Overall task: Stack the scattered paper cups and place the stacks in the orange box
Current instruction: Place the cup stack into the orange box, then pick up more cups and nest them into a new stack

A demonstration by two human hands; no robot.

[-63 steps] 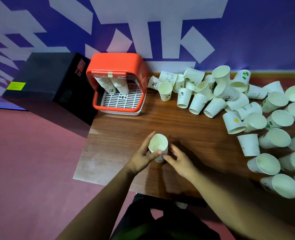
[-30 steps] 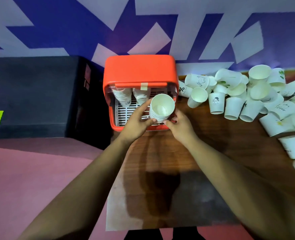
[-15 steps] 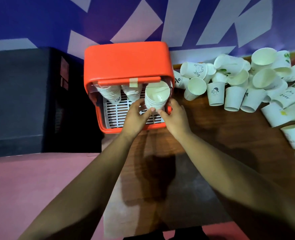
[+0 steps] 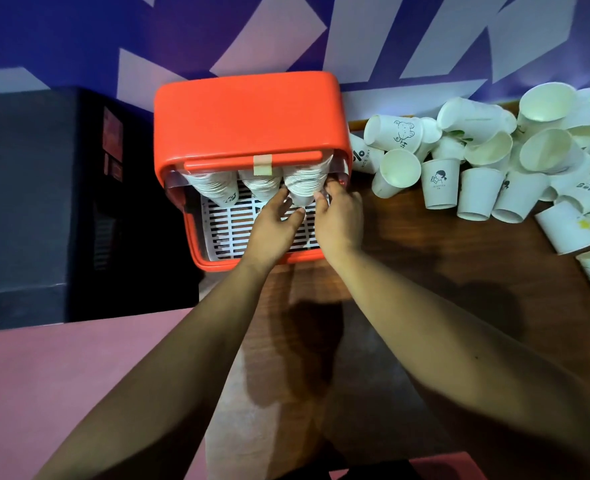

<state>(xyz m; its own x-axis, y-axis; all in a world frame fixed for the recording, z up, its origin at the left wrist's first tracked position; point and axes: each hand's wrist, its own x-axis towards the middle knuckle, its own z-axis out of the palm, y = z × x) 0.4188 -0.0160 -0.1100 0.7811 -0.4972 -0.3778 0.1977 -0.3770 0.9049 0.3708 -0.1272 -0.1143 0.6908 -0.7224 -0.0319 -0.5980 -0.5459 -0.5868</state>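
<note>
A blue wall [image 4: 79,36] painted with pale angular shapes fills the top of the view, and a pink floor [image 4: 61,375] lies at the lower left. A big black cabinet [image 4: 44,202] stands at the left, just beside a brown wooden table [image 4: 425,271]. On the table's far left corner sits the rounded orange plastic box [image 4: 248,119], open toward the camera, with a white slatted grid [image 4: 231,233] as its floor. To its right a heap of loose white paper cups [image 4: 472,190] covers the far part of the table; some stand mouth down, some lie on their sides, and several carry small printed drawings. Inside the box three stacks of nested white paper cups sit side by side under its upper lip, narrow ends toward the grid: the left stack [image 4: 214,188], the middle stack [image 4: 262,187] and the right stack [image 4: 304,187]. Two bare forearms reach in from below. The left hand [image 4: 273,226] pinches the narrow end of the right stack, forefinger on its left side and thumb beneath it. The right hand [image 4: 338,220] curls its fingertips against that stack's right side, close to the box's right wall. Whether this stack rests on the grid cannot be told. A short strip of beige tape [image 4: 262,165] sticks to the middle of the lip
</note>
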